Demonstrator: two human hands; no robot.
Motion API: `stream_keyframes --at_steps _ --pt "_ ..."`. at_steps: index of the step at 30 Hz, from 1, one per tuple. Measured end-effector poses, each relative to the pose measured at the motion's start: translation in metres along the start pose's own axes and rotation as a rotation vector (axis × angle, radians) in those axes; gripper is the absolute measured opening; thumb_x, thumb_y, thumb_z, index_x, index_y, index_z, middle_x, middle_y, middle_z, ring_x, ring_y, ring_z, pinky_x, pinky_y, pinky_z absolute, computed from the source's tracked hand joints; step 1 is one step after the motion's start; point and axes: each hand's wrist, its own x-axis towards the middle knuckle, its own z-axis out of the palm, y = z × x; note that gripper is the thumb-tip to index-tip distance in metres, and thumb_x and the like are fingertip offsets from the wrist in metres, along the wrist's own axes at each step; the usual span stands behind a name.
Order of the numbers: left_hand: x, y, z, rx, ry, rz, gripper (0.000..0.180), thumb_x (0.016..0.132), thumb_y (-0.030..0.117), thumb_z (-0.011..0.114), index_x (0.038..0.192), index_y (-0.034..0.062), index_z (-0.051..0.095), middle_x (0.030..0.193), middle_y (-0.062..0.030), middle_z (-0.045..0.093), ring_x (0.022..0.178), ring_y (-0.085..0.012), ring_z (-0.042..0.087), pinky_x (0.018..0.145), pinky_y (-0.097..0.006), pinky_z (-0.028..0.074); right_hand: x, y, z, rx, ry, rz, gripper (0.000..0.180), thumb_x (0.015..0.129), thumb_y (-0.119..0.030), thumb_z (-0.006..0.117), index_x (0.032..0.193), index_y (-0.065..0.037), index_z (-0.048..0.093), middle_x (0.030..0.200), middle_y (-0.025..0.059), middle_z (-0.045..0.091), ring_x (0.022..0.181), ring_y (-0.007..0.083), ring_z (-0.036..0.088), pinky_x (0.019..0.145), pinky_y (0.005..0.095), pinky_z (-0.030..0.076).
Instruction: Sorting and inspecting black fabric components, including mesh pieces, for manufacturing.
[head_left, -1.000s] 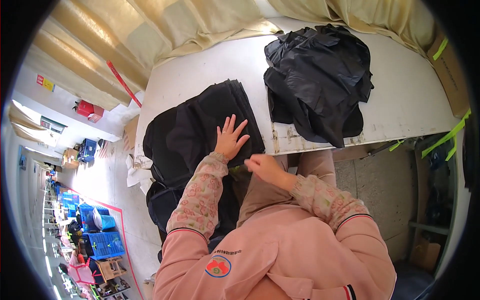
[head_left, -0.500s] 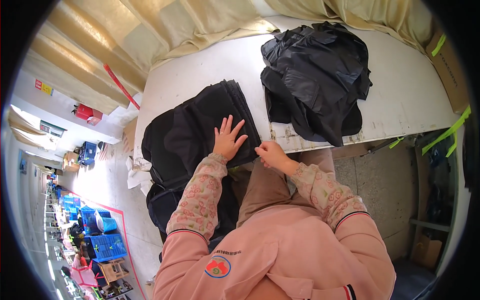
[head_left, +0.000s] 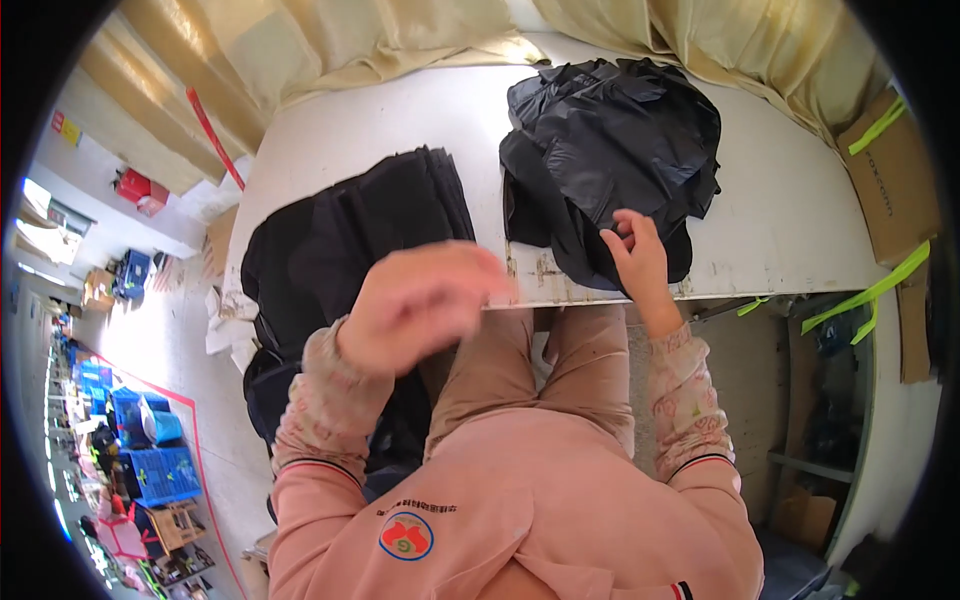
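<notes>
On the left of the table lies a stack of dark, layered fabric pieces [head_left: 385, 205], with its edges lined up on the right side. A looser heap of shiny black fabric [head_left: 620, 150], crumpled on top, lies to the right of it. My left hand [head_left: 425, 305] is lifted in front of the stack and blurred by motion, so its fingers are hard to make out. At the near edge of the shiny heap is my right hand [head_left: 640, 260], its thumb and fingers apart and nothing visible between them. Whether it touches the fabric I cannot tell.
The white table [head_left: 780, 215] has a worn front edge close to my legs. Beige curtains [head_left: 400, 45] hang behind it. A cardboard box [head_left: 885, 185] with yellow-green strips [head_left: 870, 290] stands at the right. Blue crates [head_left: 160, 472] are on the floor at far left.
My left hand has come up off the dark stack toward me. My right hand has left the stack's near corner and moved right to the shiny heap. The view has shifted slightly.
</notes>
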Motion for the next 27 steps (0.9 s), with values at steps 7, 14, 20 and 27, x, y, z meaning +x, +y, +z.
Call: stream_keyframes --at_steps 7,14,20,27 --pt "0.022 0.083 0.056 -0.547 -0.349 0.534 0.015 0.088 0.011 0.061 0.098 0.0154 0.071 0.075 -0.0019 0.046 0.056 -0.0139 0.042 0.062 -0.036 0.036 0.011 0.027 0.020 -0.170 -0.257 -0.202 0.020 0.081 -0.017 0.067 0.099 -0.008 0.067 0.079 0.0099 0.058 0.074 0.0289 0.059 0.066 0.0367 0.048" --pt "0.029 0.080 0.049 -0.682 -0.445 0.550 0.028 0.083 0.000 0.061 0.100 0.0180 0.074 0.063 0.0028 0.032 0.048 -0.0087 0.030 0.047 -0.026 0.023 -0.028 0.012 0.003 -0.540 -0.692 -0.590 0.013 0.080 -0.009 0.065 0.093 -0.008 0.068 0.075 0.0097 0.058 0.070 0.0283 0.059 0.063 0.0368 0.048" --pt "0.024 0.084 0.051 -0.688 -0.422 0.551 0.031 0.082 -0.003 0.059 0.099 0.0178 0.075 0.061 0.0035 0.032 0.046 -0.0088 0.029 0.047 -0.027 0.022 0.018 -0.016 -0.003 0.269 -0.383 0.131 0.027 0.085 -0.019 0.066 0.106 -0.002 0.064 0.093 0.0144 0.069 0.079 0.0283 0.066 0.075 0.0338 0.051" --pt "0.022 0.094 0.054 -0.756 -0.251 0.415 0.025 0.083 0.002 0.062 0.098 0.0172 0.075 0.059 0.0044 0.033 0.043 -0.0084 0.027 0.046 -0.027 0.022 0.057 0.067 0.053 -0.360 -0.261 0.202 0.090 0.069 -0.034 0.081 0.139 -0.001 0.035 0.122 0.0246 0.057 0.113 0.0380 0.056 0.097 0.0407 0.043"
